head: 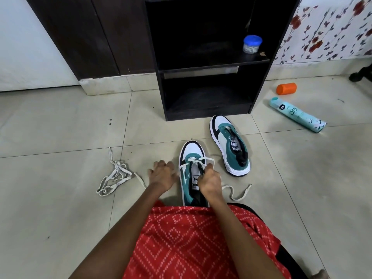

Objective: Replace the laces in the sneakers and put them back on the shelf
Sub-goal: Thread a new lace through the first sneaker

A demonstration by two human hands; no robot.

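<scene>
The near sneaker (191,151) is lying on the floor (60,127) by the person's lap, its white lace (201,160) threaded through only the far eyelets. The right hand (210,183) is pinching that lace, and the left hand (162,176) is resting loose-fingered beside it, holding nothing. The far sneaker (229,144) is waiting laceless by the black shelf (207,115), a loose lace (114,178) is lying to the left with nothing shelved yet, and the red cloth (191,238) is hiding the near heel.

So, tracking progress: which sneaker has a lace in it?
The nearer sneaker, at the right hand; a white lace crosses its eyelets. The farther sneaker by the shelf shows none.
</scene>
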